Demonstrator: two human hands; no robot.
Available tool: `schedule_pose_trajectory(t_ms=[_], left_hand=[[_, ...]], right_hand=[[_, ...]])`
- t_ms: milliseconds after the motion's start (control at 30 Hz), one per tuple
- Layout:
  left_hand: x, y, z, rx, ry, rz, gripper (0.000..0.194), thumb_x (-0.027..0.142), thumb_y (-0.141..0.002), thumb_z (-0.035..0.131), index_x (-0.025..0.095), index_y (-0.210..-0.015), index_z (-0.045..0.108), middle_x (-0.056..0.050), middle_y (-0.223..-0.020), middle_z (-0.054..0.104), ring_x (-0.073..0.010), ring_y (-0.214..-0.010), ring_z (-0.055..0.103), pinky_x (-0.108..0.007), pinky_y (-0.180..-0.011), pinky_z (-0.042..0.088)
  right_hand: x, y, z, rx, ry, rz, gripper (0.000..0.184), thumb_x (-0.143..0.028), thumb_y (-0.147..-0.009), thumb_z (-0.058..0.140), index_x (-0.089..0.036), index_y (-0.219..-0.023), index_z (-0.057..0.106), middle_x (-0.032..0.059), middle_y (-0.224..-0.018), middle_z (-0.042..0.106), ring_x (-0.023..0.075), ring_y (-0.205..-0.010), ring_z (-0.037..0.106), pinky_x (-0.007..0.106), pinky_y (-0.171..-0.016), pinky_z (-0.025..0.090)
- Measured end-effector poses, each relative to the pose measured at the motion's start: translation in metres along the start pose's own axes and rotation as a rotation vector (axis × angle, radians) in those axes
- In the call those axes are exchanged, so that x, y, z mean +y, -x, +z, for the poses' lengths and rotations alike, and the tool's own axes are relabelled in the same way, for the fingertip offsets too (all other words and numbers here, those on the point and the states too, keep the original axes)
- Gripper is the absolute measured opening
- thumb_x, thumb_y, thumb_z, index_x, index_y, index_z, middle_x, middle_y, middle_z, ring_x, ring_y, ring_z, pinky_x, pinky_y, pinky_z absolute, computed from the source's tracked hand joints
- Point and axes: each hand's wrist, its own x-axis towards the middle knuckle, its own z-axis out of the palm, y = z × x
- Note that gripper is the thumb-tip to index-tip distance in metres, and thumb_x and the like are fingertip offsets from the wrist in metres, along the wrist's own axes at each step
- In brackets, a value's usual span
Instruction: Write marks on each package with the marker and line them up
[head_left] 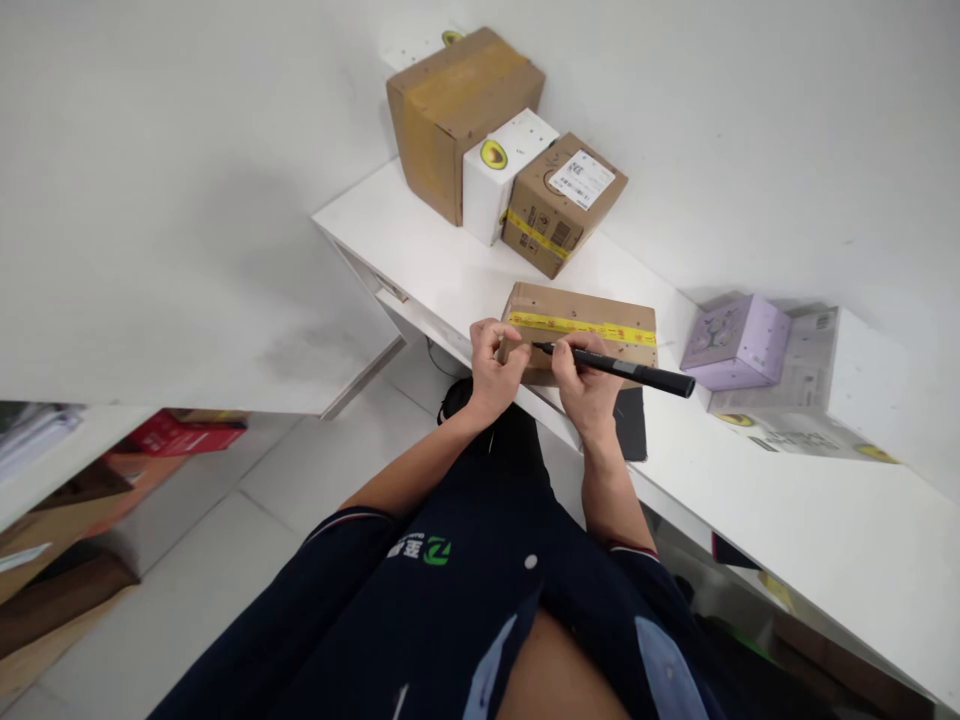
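A brown cardboard box (pixel 540 304) with yellow printed tape along its top lies near the front edge of the white desk. My left hand (pixel 496 372) is closed at its left end, with curled fingers and the thumb against the box. My right hand (pixel 588 388) grips a black marker pen (pixel 637 373), its thin tip pointing left. That tip is close to the top of the box, just right of my left thumb; whether it touches is too small to tell. A dark flat object (pixel 630 424) lies partly under my right wrist.
At the back stand a large taped carton (pixel 465 105), a white avocado-print box (pixel 514 160) and a labelled brown box (pixel 544 200). Along the wall to the right are a lilac box (pixel 739 340) and a larger white box (pixel 814 370). A shelf at lower left holds a red box (pixel 187 433).
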Motion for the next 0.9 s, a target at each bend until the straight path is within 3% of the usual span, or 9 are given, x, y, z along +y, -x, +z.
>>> schedule_pose_trajectory(t_ms=[300,500,633,667,733,767,833,900], left_hand=[[-0.002,0.0,0.0,-0.009,-0.011,0.027,0.014,0.017,-0.079,0.063,0.024,-0.087,0.056,-0.003,-0.102,0.049,-0.0196,-0.102,0.054,-0.032,-0.086,0.049],[-0.004,0.0,-0.001,-0.023,-0.05,0.019,0.014,0.018,-0.079,0.065,0.024,-0.088,0.055,-0.003,-0.103,0.049,-0.0195,-0.101,0.053,-0.032,-0.085,0.048],[-0.006,0.001,0.0,-0.009,-0.016,0.026,0.011,0.021,-0.081,0.065,0.024,-0.088,0.057,-0.004,-0.104,0.049,-0.0193,-0.101,0.054,-0.032,-0.083,0.048],[-0.007,0.001,0.0,-0.006,-0.013,0.031,0.011,0.021,-0.081,0.065,0.024,-0.088,0.057,-0.004,-0.104,0.049,-0.0191,-0.1,0.054,-0.031,-0.083,0.049],[-0.008,0.001,0.001,-0.003,-0.017,0.047,0.011,0.022,-0.082,0.065,0.025,-0.089,0.057,-0.004,-0.104,0.048,-0.0188,-0.1,0.054,-0.031,-0.082,0.049],[-0.009,0.0,0.001,-0.002,-0.016,0.057,0.01,0.023,-0.082,0.065,0.025,-0.089,0.058,-0.004,-0.104,0.048,-0.0186,-0.099,0.054,-0.031,-0.081,0.048],[-0.01,-0.002,0.003,0.013,-0.003,0.077,0.009,0.023,-0.083,0.065,0.024,-0.089,0.059,-0.004,-0.103,0.048,-0.0179,-0.096,0.055,-0.03,-0.078,0.048],[-0.012,-0.007,0.006,0.027,0.0,0.09,0.007,0.025,-0.085,0.065,0.024,-0.089,0.06,-0.004,-0.101,0.049,-0.0177,-0.093,0.055,-0.031,-0.077,0.047]], right_hand=[[0.0,0.0,-0.001,-0.011,-0.03,0.053,0.021,-0.039,-0.094,0.059,-0.022,-0.082,0.063,-0.0039,-0.069,0.062,0.0107,-0.06,0.055,0.026,-0.059,0.047],[-0.008,0.007,-0.009,0.145,-0.218,0.213,0.033,-0.053,-0.094,0.059,-0.022,-0.083,0.06,-0.0052,-0.062,0.06,0.0097,-0.05,0.054,0.025,-0.049,0.045],[0.006,0.024,-0.045,0.448,-0.152,0.263,0.032,-0.055,-0.095,0.055,-0.024,-0.102,0.058,-0.007,-0.064,0.059,0.0086,-0.044,0.051,0.021,-0.043,0.038],[0.016,0.031,-0.06,0.553,-0.048,0.269,0.033,-0.054,-0.095,0.053,-0.024,-0.108,0.058,-0.006,-0.068,0.061,0.0089,-0.046,0.053,0.021,-0.044,0.039],[0.044,0.048,-0.096,0.644,0.214,0.313,0.037,-0.05,-0.094,0.052,-0.022,-0.118,0.058,-0.0007,-0.081,0.067,0.0114,-0.053,0.058,0.026,-0.052,0.046],[0.06,0.057,-0.115,0.616,0.368,0.343,0.039,-0.046,-0.093,0.053,-0.02,-0.12,0.06,0.0034,-0.089,0.07,0.0139,-0.061,0.063,0.029,-0.059,0.051],[0.091,0.077,-0.151,0.401,0.662,0.405,0.039,-0.037,-0.092,0.048,-0.017,-0.121,0.064,0.0097,-0.102,0.072,0.0204,-0.081,0.068,0.038,-0.08,0.056],[0.117,0.094,-0.179,0.111,0.822,0.448,0.044,-0.027,-0.091,0.042,-0.015,-0.126,0.066,0.0155,-0.113,0.072,0.0274,-0.099,0.067,0.044,-0.09,0.053]])
